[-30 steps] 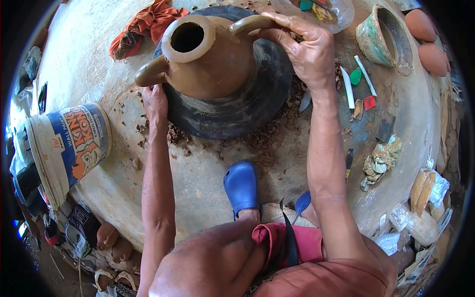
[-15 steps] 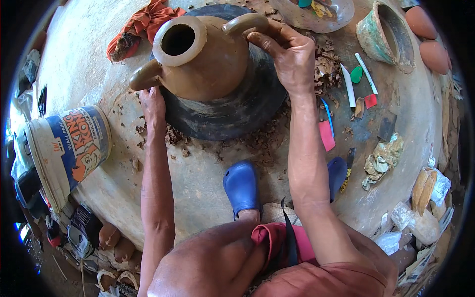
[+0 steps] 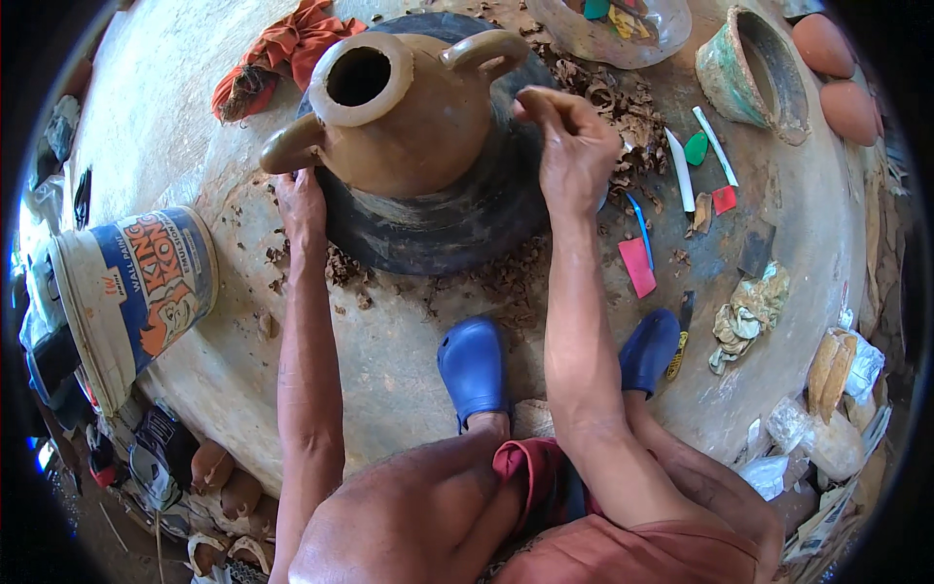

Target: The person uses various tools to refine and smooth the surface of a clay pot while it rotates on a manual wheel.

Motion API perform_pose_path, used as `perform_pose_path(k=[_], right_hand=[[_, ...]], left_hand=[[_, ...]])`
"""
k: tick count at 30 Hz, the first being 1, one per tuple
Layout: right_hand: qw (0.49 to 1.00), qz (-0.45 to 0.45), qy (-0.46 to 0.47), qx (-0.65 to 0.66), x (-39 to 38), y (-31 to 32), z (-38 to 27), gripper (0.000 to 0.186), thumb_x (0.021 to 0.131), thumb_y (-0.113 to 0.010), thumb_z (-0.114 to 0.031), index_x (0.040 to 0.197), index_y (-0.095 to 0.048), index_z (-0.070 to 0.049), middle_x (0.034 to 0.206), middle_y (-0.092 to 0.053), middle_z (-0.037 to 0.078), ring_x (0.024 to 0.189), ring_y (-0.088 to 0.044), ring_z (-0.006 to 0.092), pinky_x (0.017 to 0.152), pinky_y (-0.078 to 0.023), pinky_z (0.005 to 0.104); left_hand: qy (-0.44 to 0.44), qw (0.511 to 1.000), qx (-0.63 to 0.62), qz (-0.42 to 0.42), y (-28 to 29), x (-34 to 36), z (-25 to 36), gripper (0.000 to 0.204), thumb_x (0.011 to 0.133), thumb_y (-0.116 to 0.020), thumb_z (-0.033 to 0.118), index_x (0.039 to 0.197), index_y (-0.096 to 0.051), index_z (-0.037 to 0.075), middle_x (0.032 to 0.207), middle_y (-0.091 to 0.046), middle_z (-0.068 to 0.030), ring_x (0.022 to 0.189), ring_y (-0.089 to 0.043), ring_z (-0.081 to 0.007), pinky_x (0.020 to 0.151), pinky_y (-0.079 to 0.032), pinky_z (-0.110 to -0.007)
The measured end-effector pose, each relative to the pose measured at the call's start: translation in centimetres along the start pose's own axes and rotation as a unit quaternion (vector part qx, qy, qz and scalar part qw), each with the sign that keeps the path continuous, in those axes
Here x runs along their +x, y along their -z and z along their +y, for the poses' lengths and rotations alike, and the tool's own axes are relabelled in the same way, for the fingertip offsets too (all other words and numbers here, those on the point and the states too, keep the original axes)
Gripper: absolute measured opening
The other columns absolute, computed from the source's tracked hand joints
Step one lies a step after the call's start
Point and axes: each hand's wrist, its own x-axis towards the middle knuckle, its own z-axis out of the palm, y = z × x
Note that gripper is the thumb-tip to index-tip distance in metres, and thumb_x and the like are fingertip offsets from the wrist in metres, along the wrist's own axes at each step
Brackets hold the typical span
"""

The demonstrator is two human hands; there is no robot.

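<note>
A brown clay pot [image 3: 418, 127] with a wide round mouth stands on a dark round turntable [image 3: 409, 243]. It has a left handle [image 3: 292, 146] and a right handle [image 3: 491, 49], both looking damp. My left hand [image 3: 304, 206] is at the turntable's left edge, just under the left handle; its fingertips are hidden there. Over the turntable's right side, apart from the pot, is my right hand [image 3: 576, 146]. Its fingers are curled in with thumb and forefinger close together, and whatever they may hold does not show.
Clay scraps [image 3: 608, 107] lie around the turntable. Left are a paint bucket [image 3: 146, 292] and an orange cloth [image 3: 287, 58]. On the right are plastic strips [image 3: 681, 170], a green-stained clay vessel [image 3: 730, 73] and a clear basin [image 3: 623, 39]. My blue clogs [image 3: 472, 370] are near.
My right hand has let go of the pot's right handle and come down slightly toward me. The view has shifted a little; my left hand stays by the left handle.
</note>
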Motion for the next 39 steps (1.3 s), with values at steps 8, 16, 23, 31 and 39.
perform_pose_path(k=[8,16,23,31,39], right_hand=[[0.972,-0.033,0.214,-0.090,2.0,-3.5,-3.4,0.040,0.083,-0.096,-0.026,0.113,-0.082,-0.004,0.095,-0.081,0.006,0.087,-0.070,0.0108,0.076,-0.054,0.0267],[0.985,-0.086,0.146,0.043,3.5,-2.1,-2.0,0.031,0.097,-0.083,-0.016,0.122,-0.079,0.002,0.113,-0.082,0.010,0.100,-0.075,0.0123,0.093,-0.060,0.0271],[0.976,-0.088,0.200,-0.020,3.3,-3.1,-0.1,0.049,0.084,-0.095,-0.024,0.128,-0.080,-0.012,0.115,-0.083,0.005,0.099,-0.074,0.0083,0.085,-0.056,0.0282],[0.982,-0.061,0.179,0.001,1.9,-3.1,1.0,0.038,0.103,-0.076,-0.009,0.139,-0.072,-0.001,0.112,-0.079,0.007,0.097,-0.073,0.0116,0.089,-0.059,0.0265],[0.988,-0.032,0.152,0.009,0.8,-3.6,-1.3,0.040,0.101,-0.081,-0.019,0.136,-0.074,-0.001,0.109,-0.080,0.003,0.093,-0.071,0.0089,0.084,-0.056,0.0233]], left_hand=[[0.040,0.999,-0.002,-0.008,0.6,-0.5,1.2,0.056,0.108,-0.058,0.040,0.148,-0.061,0.001,0.138,-0.070,-0.0182,0.129,-0.064,-0.0293,0.109,-0.047,-0.042],[0.080,0.995,-0.050,-0.032,0.2,-1.4,2.7,0.055,0.108,-0.057,0.040,0.148,-0.061,0.002,0.142,-0.069,-0.0156,0.131,-0.063,-0.0277,0.111,-0.045,-0.041],[0.040,0.998,-0.039,-0.025,0.2,-1.0,2.2,0.053,0.109,-0.057,0.040,0.144,-0.064,0.001,0.139,-0.070,-0.0148,0.126,-0.064,-0.0253,0.109,-0.047,-0.041],[0.037,0.999,-0.037,-0.013,-0.3,-0.1,0.5,0.054,0.108,-0.059,0.041,0.144,-0.064,0.000,0.133,-0.072,-0.0131,0.120,-0.066,-0.0225,0.103,-0.050,-0.040],[0.016,0.999,-0.041,-0.014,0.3,0.6,-1.0,0.059,0.106,-0.063,0.045,0.144,-0.062,-0.001,0.130,-0.071,-0.0110,0.120,-0.065,-0.0217,0.105,-0.049,-0.040]])
